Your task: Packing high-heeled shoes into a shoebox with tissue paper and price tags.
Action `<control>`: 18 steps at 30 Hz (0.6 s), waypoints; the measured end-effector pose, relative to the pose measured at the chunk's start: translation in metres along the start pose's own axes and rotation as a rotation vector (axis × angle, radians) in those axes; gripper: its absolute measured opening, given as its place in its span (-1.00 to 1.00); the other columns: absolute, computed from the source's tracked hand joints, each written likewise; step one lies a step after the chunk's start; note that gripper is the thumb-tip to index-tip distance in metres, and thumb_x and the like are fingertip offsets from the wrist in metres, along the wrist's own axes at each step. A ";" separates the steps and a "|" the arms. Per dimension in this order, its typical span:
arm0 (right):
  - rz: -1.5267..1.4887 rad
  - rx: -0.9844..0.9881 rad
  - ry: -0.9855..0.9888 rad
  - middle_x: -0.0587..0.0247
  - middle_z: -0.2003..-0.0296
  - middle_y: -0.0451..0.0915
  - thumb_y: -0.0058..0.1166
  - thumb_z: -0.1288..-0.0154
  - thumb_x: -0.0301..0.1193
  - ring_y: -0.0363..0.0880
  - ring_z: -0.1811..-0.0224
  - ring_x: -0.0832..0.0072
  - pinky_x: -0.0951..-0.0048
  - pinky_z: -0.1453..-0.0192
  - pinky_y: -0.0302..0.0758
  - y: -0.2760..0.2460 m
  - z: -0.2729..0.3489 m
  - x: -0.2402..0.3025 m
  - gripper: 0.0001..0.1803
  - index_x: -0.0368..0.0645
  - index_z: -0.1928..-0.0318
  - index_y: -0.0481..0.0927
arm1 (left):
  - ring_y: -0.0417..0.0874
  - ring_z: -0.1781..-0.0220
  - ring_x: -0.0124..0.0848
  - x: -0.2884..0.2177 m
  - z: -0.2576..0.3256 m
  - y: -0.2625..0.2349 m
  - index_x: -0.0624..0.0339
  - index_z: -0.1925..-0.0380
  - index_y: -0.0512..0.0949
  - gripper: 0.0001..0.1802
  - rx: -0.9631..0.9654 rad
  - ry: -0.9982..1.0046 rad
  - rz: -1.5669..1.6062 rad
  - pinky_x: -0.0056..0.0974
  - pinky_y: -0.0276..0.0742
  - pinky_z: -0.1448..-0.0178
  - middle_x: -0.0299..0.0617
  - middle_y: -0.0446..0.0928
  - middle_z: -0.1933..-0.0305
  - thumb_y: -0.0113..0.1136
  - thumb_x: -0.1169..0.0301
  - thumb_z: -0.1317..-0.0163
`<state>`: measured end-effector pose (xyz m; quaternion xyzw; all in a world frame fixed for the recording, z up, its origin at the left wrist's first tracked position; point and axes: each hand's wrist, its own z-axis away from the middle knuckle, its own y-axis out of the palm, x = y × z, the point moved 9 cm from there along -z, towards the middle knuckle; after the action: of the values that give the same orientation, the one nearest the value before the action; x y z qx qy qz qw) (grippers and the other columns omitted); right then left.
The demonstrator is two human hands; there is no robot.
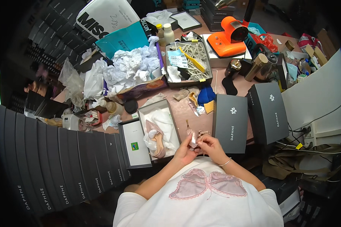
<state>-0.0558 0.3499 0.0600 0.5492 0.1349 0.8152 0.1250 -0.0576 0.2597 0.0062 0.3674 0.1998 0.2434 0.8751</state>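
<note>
Close to my body, my left hand [183, 150] is wrapped round a pink heeled shoe [193, 139], its thin heel pointing away from me. My right hand [213, 148] pinches at the shoe's near right side; the fingers hide exactly which part they hold. Just left of my hands, a grey shoe box [174, 126] stands open. Inside it, a matching pink shoe [160, 146] lies on white tissue paper [164, 123], with some paper stuffed in it. The box's lid [133, 132] lies at its left, white inside with a small green and yellow sticker.
Two closed grey shoe boxes [231, 117] stand right of my hands. Beyond lie cloth scraps [205, 95], a tray of pale sticks with a yellow brush [193, 59], a carton of crumpled paper [135, 66] and an orange device [228, 38]. Stacked boxes [66, 162] line the left.
</note>
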 end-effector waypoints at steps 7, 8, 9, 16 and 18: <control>-0.526 0.026 0.146 0.30 0.31 0.54 -0.07 -0.42 -0.40 0.14 0.67 0.75 0.74 0.63 0.08 -0.024 0.013 -0.015 -0.88 -0.17 0.24 0.46 | 0.53 0.28 -0.50 0.013 0.004 0.017 0.10 0.17 0.50 -0.71 -0.073 0.109 -0.076 -0.40 0.36 0.31 -0.29 0.56 0.27 0.22 0.18 -0.25; -0.519 0.068 0.163 0.29 0.29 0.54 -0.08 -0.43 -0.37 0.14 0.67 0.75 0.74 0.63 0.08 -0.024 0.015 -0.013 -0.86 -0.17 0.24 0.46 | 0.54 0.28 -0.50 0.015 0.005 0.015 0.11 0.17 0.50 -0.72 -0.090 0.105 -0.079 -0.41 0.36 0.32 -0.29 0.56 0.27 0.22 0.18 -0.25; -0.513 0.105 0.179 0.28 0.28 0.54 -0.09 -0.45 -0.33 0.13 0.67 0.75 0.73 0.63 0.09 -0.025 0.017 -0.010 -0.83 -0.17 0.24 0.46 | 0.56 0.27 -0.51 0.016 0.006 0.017 0.11 0.17 0.50 -0.74 -0.009 0.071 -0.081 -0.41 0.37 0.31 -0.30 0.56 0.27 0.22 0.23 -0.25; -0.623 0.335 0.222 0.20 0.35 0.42 -0.19 -0.49 -0.21 0.08 0.67 0.70 0.69 0.64 0.06 -0.003 0.035 -0.012 -0.67 -0.20 0.35 0.37 | 0.53 0.29 -0.53 0.010 0.016 0.019 0.20 0.05 0.46 -0.63 0.048 -0.038 -0.249 -0.43 0.41 0.29 -0.27 0.53 0.21 0.23 0.32 -0.17; -0.614 0.330 0.265 0.24 0.41 0.37 -0.21 -0.49 -0.22 0.07 0.66 0.69 0.67 0.63 0.05 0.001 0.034 -0.014 -0.65 -0.20 0.41 0.34 | 0.53 0.29 -0.51 0.013 0.014 0.013 0.21 0.00 0.43 -0.60 0.011 -0.083 -0.168 -0.44 0.43 0.32 -0.24 0.53 0.20 0.23 0.31 -0.18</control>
<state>-0.0196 0.3469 0.0605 0.3855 0.4379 0.7712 0.2547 -0.0431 0.2676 0.0232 0.3638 0.1950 0.1525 0.8980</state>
